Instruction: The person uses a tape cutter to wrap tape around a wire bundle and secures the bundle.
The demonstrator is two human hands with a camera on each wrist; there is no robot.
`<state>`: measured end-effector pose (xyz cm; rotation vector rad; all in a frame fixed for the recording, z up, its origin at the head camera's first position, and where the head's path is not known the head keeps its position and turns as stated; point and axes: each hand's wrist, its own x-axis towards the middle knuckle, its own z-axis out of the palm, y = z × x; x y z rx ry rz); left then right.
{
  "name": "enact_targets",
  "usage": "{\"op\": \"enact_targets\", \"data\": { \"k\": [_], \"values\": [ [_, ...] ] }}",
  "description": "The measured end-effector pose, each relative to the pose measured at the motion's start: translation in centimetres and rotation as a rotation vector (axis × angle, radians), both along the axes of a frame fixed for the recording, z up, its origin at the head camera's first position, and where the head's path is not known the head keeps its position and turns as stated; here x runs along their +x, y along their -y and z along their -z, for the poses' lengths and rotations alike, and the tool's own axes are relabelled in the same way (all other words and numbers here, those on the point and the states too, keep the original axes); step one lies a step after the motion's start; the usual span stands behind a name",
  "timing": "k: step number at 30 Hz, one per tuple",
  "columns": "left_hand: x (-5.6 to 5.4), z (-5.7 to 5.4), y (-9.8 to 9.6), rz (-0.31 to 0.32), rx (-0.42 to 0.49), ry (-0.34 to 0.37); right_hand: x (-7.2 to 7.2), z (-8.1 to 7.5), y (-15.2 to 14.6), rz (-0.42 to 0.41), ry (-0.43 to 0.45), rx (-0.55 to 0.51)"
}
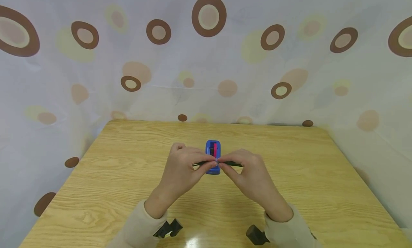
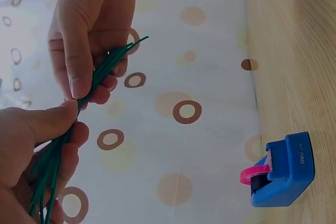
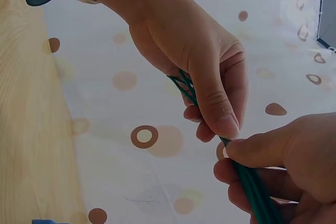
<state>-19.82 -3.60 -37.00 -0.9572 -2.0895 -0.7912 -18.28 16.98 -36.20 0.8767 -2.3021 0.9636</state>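
Note:
A bundle of thin green strands (image 2: 107,66) stretches between both hands above the table. My left hand (image 1: 181,165) pinches it near the middle with thumb and fingers. Right beside that pinch, the right hand (image 1: 252,169) grips the bundle too, thumbs almost touching. In the left wrist view several loose strand ends spread under the left hand (image 2: 31,145). The right wrist view shows the strands (image 3: 254,195) packed closely along the right hand's fingers. Behind the hands stands a blue tape dispenser (image 1: 213,171) with a pink core, partly hidden in the head view.
The wooden table (image 1: 128,176) reaches back to a curtain (image 1: 206,62) patterned with brown ovals. Sleeves with black wrist devices (image 1: 256,235) lie near the front of the view.

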Motion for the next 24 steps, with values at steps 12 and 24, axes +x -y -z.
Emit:
{"op": "enact_targets", "data": {
  "k": [12, 24],
  "values": [
    [-0.2, -0.14, 0.05, 0.087, 0.059, 0.089, -0.11, -0.11, -0.08, -0.036, -0.046, -0.034],
    [-0.13, -0.53, -0.22, 0.109, 0.056, 0.185, -0.33, 0.15, 0.13, -0.038, -0.115, -0.029]
  ]
}}
